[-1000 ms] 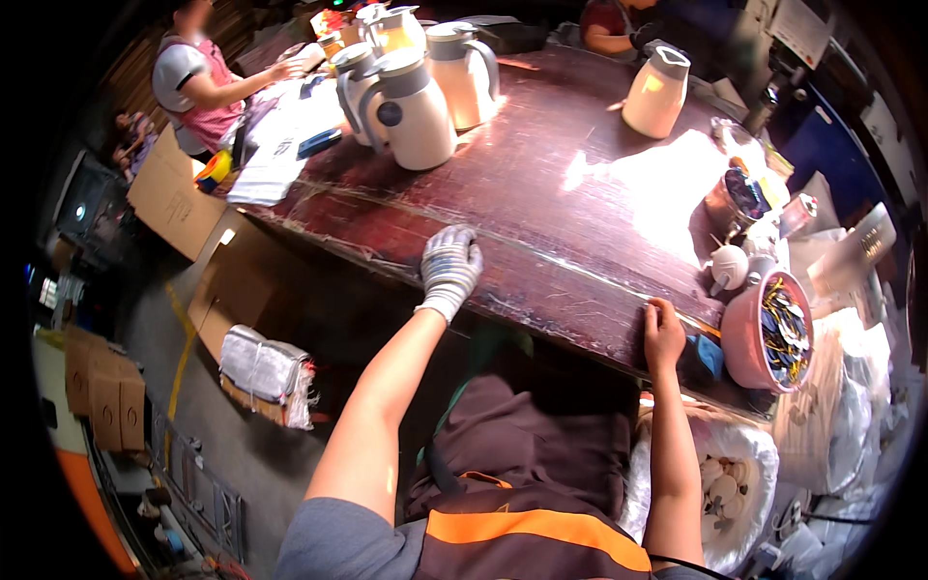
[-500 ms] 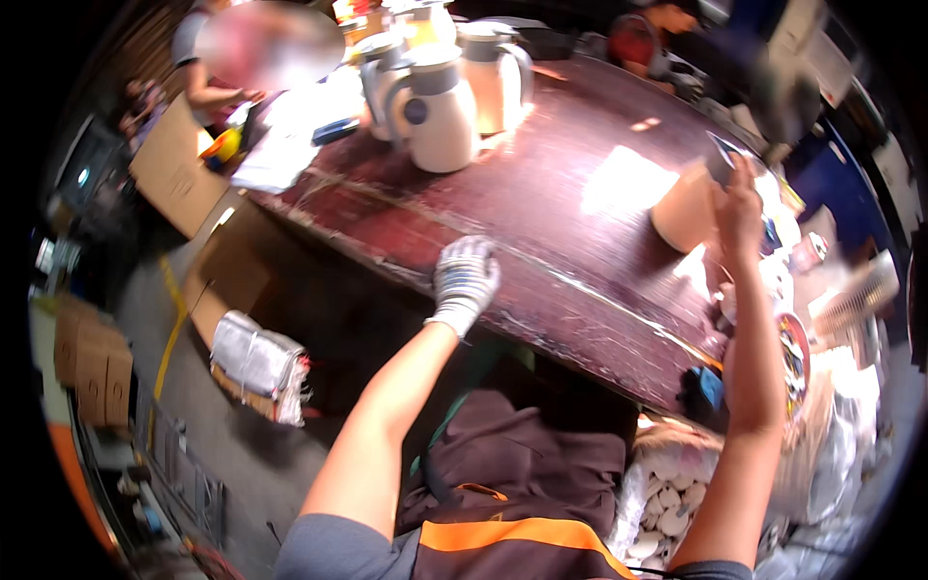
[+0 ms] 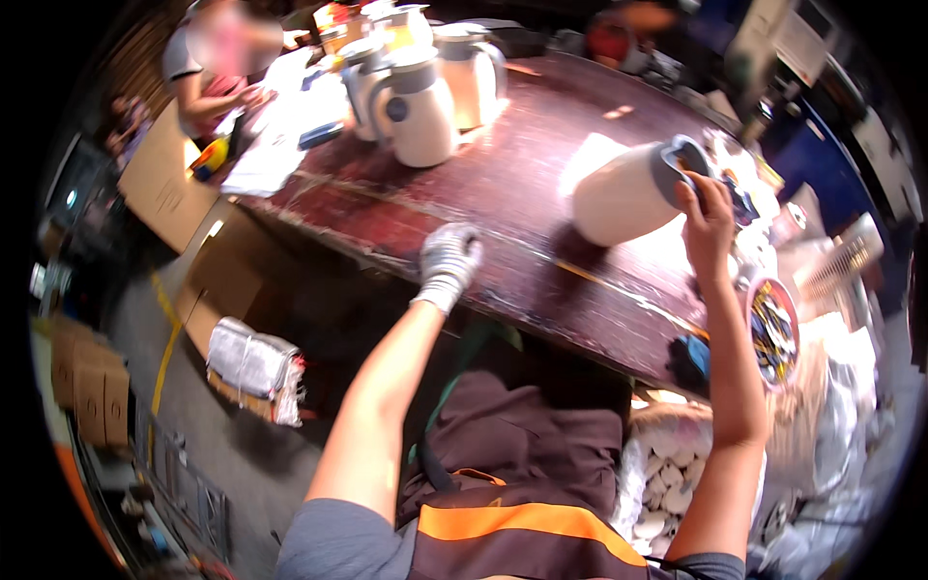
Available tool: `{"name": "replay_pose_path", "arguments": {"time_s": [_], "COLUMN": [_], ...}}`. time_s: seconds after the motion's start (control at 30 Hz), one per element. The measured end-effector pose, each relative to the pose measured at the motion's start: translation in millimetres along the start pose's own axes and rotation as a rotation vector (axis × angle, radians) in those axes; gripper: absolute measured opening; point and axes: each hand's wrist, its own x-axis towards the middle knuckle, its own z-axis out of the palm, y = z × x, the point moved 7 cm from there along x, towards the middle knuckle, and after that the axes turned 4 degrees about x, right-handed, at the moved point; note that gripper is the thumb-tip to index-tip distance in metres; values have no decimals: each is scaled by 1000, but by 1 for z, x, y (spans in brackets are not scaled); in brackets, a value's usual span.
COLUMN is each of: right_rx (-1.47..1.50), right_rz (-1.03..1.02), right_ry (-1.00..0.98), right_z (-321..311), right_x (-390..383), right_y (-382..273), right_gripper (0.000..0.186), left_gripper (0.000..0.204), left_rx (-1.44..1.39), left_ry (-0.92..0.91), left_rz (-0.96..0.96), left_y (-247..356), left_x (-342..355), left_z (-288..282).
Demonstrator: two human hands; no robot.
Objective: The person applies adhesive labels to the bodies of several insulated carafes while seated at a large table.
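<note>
My left hand, in a striped white glove, rests on the dark red table near its front edge, loosely bent and holding nothing. My bare right hand grips the grey top of a beige jug, which is tilted with its top toward the right, above the table's right half. Several beige jugs with grey handles and lids stand upright at the back left, beside white sheets and a dark blue flat object.
A co-worker works at the left end; someone blurred is behind. At right are a pink bowl of small parts, clutter and plastic sheeting. Below are cardboard, a tied bundle and a lined container of white pieces.
My right hand has left the table's front edge, reached forward to the lone jug and taken hold of it. That jug is now tilted and closer to me. My left hand has barely moved.
</note>
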Motion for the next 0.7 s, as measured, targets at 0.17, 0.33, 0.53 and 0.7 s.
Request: {"name": "replay_pose_path", "arguments": {"time_s": [0.17,0.33,0.53,0.7], "right_rx": [569,773,886,218], "right_rz": [300,304,470,915], "right_ry": [-52,-233,-266,-102], "right_z": [-33,-37,-36,-136], "right_x": [-73,-152,-239,-399], "right_y": [-42,-81,-65,108], "right_gripper": [20,17,23,36], "left_gripper": [16,33,18,17], "left_rx": [-834,-1553,-1617,-1256], "left_ry": [-74,-1048,-1110,-801], "left_rz": [-296,-315,-493,-749], "left_y": [8,183,184,124], "left_x": [-5,-63,-165,-143], "left_z": [13,-17,11,-36]}}
